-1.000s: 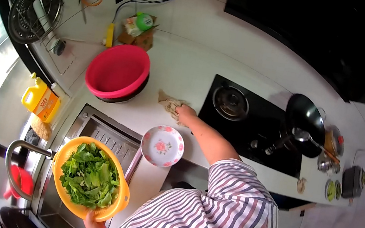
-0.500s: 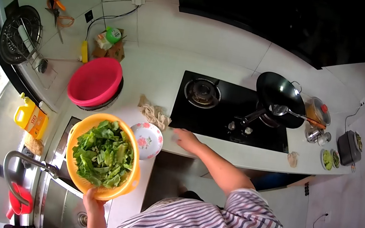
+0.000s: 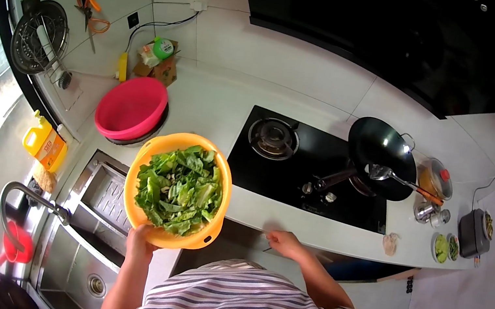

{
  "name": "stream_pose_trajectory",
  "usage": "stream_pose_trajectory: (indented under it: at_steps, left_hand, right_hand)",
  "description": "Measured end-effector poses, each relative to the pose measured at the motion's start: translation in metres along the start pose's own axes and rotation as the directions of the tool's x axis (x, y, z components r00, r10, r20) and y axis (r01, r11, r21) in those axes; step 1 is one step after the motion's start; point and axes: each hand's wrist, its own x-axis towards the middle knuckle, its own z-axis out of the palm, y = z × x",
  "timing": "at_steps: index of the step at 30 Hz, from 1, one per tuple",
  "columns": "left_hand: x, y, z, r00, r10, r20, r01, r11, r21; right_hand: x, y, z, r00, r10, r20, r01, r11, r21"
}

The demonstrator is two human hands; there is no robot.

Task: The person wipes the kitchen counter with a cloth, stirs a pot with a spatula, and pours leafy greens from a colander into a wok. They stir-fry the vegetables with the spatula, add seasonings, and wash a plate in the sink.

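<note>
Gripping the yellow basket of greens with the left hand, at eight o'clock from the stove; holding the right hand half-curled near the table, cannot tell if around anything.

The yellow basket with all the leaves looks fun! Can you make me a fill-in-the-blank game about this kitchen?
1. The hand holding the yellow basket of green leaves is the person's ____ one.
2. The wok with a spatula in it is ____ in colour.
3. Of the stove's two burners, the number with a wok over it is ____.
4. Of the pink basin and the wok, the one nearer the sink is the ____.

Missing words: left; black; one; pink basin.
</note>
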Motion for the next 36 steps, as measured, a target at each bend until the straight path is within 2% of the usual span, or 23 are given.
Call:
stream_pose_trajectory:
  at_steps: [2, 3, 5, 7, 8, 9, 11, 13, 14, 17, 18, 21, 23, 25, 27, 28, 29, 30, 31, 32, 34, 35, 36]
  left_hand:
    - [0.0, 0.001, 0.01, 0.996, -0.048, -0.075, 0.045, 0.998, -0.042]
    - [-0.003, 0.003, 0.011, 0.993, -0.053, -0.107, 0.049, 0.998, -0.039]
    - [-0.012, 0.004, -0.008, 0.987, -0.036, -0.158, 0.025, 0.997, -0.073]
    - [-0.031, 0.006, -0.026, 0.981, 0.008, -0.194, -0.029, 0.994, -0.107]
    - [-0.042, 0.012, -0.032, 0.979, 0.016, -0.204, -0.046, 0.989, -0.141]
    - [-0.055, 0.015, -0.042, 0.97, 0.091, -0.227, -0.123, 0.983, -0.134]
    - [-0.074, 0.015, -0.075, 0.921, 0.221, -0.32, -0.258, 0.963, -0.077]
    - [-0.094, 0.01, -0.116, 0.874, 0.299, -0.383, -0.324, 0.946, -0.001]
    - [-0.102, 0.007, -0.132, 0.844, 0.339, -0.415, -0.357, 0.933, 0.037]
    - [-0.119, 0.008, -0.15, 0.817, 0.281, -0.503, -0.33, 0.944, -0.011]
    - [-0.122, 0.007, -0.153, 0.802, 0.253, -0.542, -0.317, 0.948, -0.027]
    - [-0.113, 0.006, -0.143, 0.772, 0.247, -0.586, -0.348, 0.935, -0.064]
    - [-0.103, 0.008, -0.134, 0.762, 0.187, -0.621, -0.289, 0.955, -0.067]
    - [-0.085, 0.005, -0.119, 0.742, 0.185, -0.644, -0.31, 0.947, -0.085]
    - [-0.074, 0.007, -0.106, 0.834, 0.156, -0.528, -0.263, 0.956, -0.133]
    - [-0.066, 0.02, -0.084, 0.833, 0.144, -0.534, -0.251, 0.959, -0.132]
    - [-0.057, 0.038, -0.053, 0.812, 0.187, -0.553, -0.266, 0.962, -0.066]
    - [-0.045, 0.049, -0.031, 0.79, 0.23, -0.568, -0.281, 0.96, -0.002]
    - [-0.032, 0.05, -0.022, 0.772, 0.339, -0.538, -0.392, 0.92, 0.017]
    - [-0.028, 0.035, -0.041, 0.771, 0.328, -0.547, -0.381, 0.924, 0.016]
    - [-0.031, -0.011, -0.1, 0.781, 0.265, -0.565, -0.331, 0.943, -0.015]
    - [-0.018, 0.011, -0.065, 0.72, 0.201, -0.665, -0.289, 0.957, -0.024]
    - [-0.013, 0.014, -0.059, 0.721, 0.191, -0.666, -0.275, 0.961, -0.021]
  right_hand:
    - [0.007, -0.014, -0.011, 0.999, -0.042, -0.031, 0.043, 0.999, 0.027]
    - [0.028, -0.011, -0.01, 0.987, -0.134, -0.085, 0.121, 0.983, -0.14]
    - [0.063, -0.045, -0.018, 0.968, -0.227, -0.104, 0.215, 0.969, -0.118]
    - [0.113, -0.079, -0.016, 0.828, -0.478, -0.294, 0.462, 0.878, -0.125]
    - [0.136, -0.1, -0.019, 0.784, -0.559, -0.268, 0.534, 0.829, -0.167]
    - [0.16, -0.125, -0.023, 0.89, -0.435, -0.138, 0.399, 0.889, -0.226]
    - [0.213, -0.145, -0.002, 0.811, -0.53, -0.247, 0.493, 0.847, -0.199]
    - [0.252, -0.166, 0.01, 0.865, -0.488, -0.121, 0.442, 0.853, -0.277]
    - [0.28, -0.165, 0.022, 0.952, -0.297, -0.077, 0.292, 0.954, -0.074]
    - [0.33, -0.154, 0.041, 0.927, -0.356, 0.116, 0.366, 0.801, -0.473]
    - [0.329, -0.149, 0.047, 0.906, -0.416, 0.079, 0.391, 0.751, -0.531]
    - [0.345, -0.147, 0.045, 0.901, -0.43, 0.051, 0.385, 0.743, -0.548]
    - [0.363, -0.142, 0.034, 0.896, -0.429, 0.111, 0.435, 0.804, -0.406]
    - [0.398, -0.145, 0.006, 0.873, -0.476, 0.102, 0.471, 0.772, -0.426]
    - [0.423, -0.162, -0.048, 0.838, -0.545, 0.002, 0.48, 0.737, -0.476]
    - [0.422, -0.185, -0.094, 0.818, -0.57, -0.078, 0.454, 0.723, -0.52]
    - [0.421, -0.203, -0.138, 0.853, -0.498, -0.156, 0.401, 0.817, -0.414]
    - [0.454, -0.19, -0.172, 0.752, -0.618, -0.229, 0.38, 0.69, -0.616]
    - [0.442, -0.212, -0.212, 0.612, -0.733, -0.297, 0.231, 0.525, -0.819]
    - [0.456, -0.217, -0.247, 0.572, -0.749, -0.335, 0.168, 0.506, -0.846]
    - [0.496, -0.203, -0.301, 0.529, -0.728, -0.435, 0.008, 0.517, -0.856]
    - [0.516, -0.191, -0.314, 0.542, -0.722, -0.431, 0.009, 0.517, -0.856]
    - [0.533, -0.176, -0.321, 0.588, -0.703, -0.4, -0.049, 0.462, -0.885]
